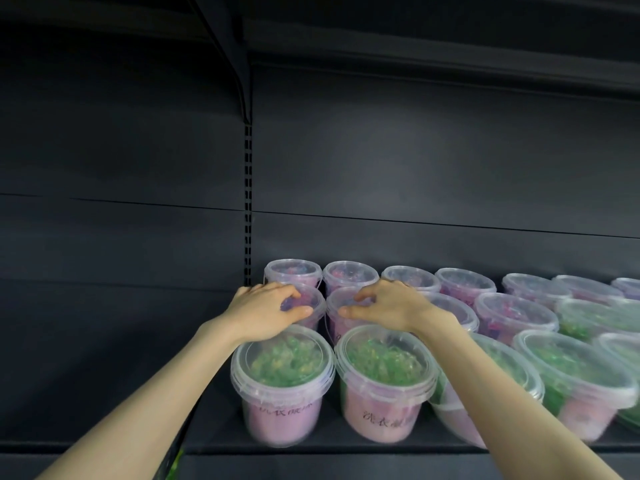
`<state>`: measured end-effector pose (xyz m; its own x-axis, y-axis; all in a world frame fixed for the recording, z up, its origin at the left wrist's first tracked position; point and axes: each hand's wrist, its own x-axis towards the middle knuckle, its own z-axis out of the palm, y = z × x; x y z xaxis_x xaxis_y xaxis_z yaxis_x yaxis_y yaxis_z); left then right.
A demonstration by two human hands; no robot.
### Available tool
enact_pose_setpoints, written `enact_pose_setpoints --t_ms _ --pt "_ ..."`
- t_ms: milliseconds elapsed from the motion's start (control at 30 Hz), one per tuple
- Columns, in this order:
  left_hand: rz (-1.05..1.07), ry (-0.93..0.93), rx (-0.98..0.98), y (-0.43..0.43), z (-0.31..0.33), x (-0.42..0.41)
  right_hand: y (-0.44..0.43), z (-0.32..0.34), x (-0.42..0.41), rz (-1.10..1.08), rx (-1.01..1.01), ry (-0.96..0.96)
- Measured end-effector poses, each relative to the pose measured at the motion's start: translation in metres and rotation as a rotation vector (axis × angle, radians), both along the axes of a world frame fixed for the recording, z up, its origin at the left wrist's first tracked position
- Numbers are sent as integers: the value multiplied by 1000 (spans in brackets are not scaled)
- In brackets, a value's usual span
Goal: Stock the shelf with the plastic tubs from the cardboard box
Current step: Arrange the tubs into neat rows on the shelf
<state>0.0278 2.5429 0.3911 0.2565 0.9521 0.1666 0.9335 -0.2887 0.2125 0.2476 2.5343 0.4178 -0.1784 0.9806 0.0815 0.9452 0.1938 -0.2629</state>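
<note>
Clear plastic tubs with pink sides and green filling stand nearest you along the front of the dark shelf (pixel 211 414). The front-left tub (pixel 282 386) has the front-second tub (pixel 382 386) just beside it, and more run off to your right, blurred. Your bare forearms reach over that front row.

Just behind it, in the middle row, your left hand (pixel 268 308) sits on the lid of the middle-left tub (pixel 313 299). Its fingers curl down over the lid and its thumb lies along the near rim, gripping the tub from above. Your right hand (pixel 388 304) does the same on the middle-second tub (pixel 336 323) next to it, fingers clawed over the lid and thumb pointing left along the near edge. Both tubs stand upright on the shelf, nearly touching, with pinkish-purple contents.

Behind them, the back row of tubs (pixel 350 273) lines up against the black back panel (pixel 415 168). A slotted post (pixel 248 202) runs up the panel just left of the tubs, and the upper shelf (pixel 450 32) hangs overhead.
</note>
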Motion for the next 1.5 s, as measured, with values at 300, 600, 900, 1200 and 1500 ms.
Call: enact_pose_setpoints --t_ms 300,600,900,1200,1500 --pt "2 15 4 -3 6 0 4 -5 2 -19 -23 -9" --pt "23 -188 2 20 22 -1 23 -5 3 -33 20 31" --pt "249 -60 -166 111 26 6 98 5 -7 -45 -58 -49" --pt "196 -69 -181 136 17 15 129 6 -10 -81 -123 -82" --pt "142 -143 -71 133 15 11 138 -2 -5 -133 -130 -29"
